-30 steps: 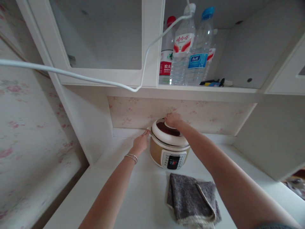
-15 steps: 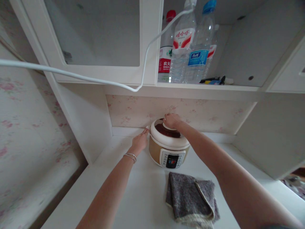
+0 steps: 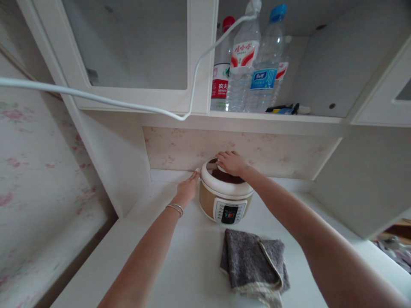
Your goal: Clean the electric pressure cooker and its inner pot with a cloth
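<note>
A small tan and white electric cooker [image 3: 224,201] with a white lid and dark glass centre stands at the back of the white counter [image 3: 180,265]. My right hand [image 3: 231,162] rests on top of the lid, fingers spread flat over its knob area. My left hand [image 3: 188,188], with thin bangles on the wrist, presses against the cooker's left side near its side handle, fingers stretched out. A folded grey cloth [image 3: 253,265] lies on the counter in front of the cooker, under my right forearm.
Several plastic water bottles [image 3: 247,64] and small dark items stand in the open cabinet shelf above. A white cable [image 3: 128,105] runs across from the left up into that shelf. A closed glass cabinet door [image 3: 128,47] is upper left; floral wallpaper covers the left wall.
My right hand has loosened from a grip on the lid knob to fingers spread flat on the lid. The view has drifted slightly; my left hand stays at the cooker's side.
</note>
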Tool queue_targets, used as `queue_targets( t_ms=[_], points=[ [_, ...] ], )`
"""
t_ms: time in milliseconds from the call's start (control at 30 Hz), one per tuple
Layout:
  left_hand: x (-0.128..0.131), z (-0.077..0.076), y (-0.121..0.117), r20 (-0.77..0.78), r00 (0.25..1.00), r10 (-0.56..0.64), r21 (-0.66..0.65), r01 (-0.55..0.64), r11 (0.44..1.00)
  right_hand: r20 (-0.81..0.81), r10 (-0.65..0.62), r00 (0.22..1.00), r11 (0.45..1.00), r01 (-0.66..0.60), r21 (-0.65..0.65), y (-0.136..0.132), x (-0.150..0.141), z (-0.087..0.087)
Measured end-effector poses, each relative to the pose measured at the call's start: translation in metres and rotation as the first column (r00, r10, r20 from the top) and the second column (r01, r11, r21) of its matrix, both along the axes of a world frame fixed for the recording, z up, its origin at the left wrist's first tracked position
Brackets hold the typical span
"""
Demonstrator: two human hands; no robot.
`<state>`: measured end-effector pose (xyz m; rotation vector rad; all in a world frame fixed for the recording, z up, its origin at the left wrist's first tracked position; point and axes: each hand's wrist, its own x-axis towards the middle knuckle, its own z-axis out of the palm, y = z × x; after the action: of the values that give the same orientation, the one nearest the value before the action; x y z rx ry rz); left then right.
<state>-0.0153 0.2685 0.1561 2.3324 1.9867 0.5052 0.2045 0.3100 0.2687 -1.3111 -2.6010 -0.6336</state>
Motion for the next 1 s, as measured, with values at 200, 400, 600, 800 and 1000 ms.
queue_targets(
  t_ms=[200, 400, 600, 800, 1000],
  points=[
    [-0.001, -0.003, 0.0, -0.009, 1.0, -0.015, -0.003, 0.015, 1.0, -0.327, 0.176, 0.928, 0.981, -0.193, -0.021, -0.095, 0.012, -0.03],
    [0.002, -0.011, -0.002, -0.02, 0.998, -0.055, 0.067, 0.056, 0.996, -0.354, 0.019, 0.935, 0.77, -0.24, -0.592, -0.216, 0.049, -0.118],
    [0.005, -0.01, -0.006, -0.066, 0.997, -0.048, 0.069, 0.053, 0.996, -0.111, -0.269, 0.957, 0.68, 0.107, -0.726, -0.247, 0.115, -0.226],
    [0.004, -0.005, -0.01, -0.094, 0.994, -0.049, 0.068, 0.056, 0.996, -0.283, -0.527, 0.802, 0.75, 0.281, -0.599, -0.22, 0.156, -0.248],
    [0.001, -0.007, -0.009, -0.114, 0.991, -0.069, 0.063, 0.076, 0.995, -0.628, -0.746, 0.222, 0.652, 0.441, -0.617, -0.15, 0.197, -0.171]
  ],
)
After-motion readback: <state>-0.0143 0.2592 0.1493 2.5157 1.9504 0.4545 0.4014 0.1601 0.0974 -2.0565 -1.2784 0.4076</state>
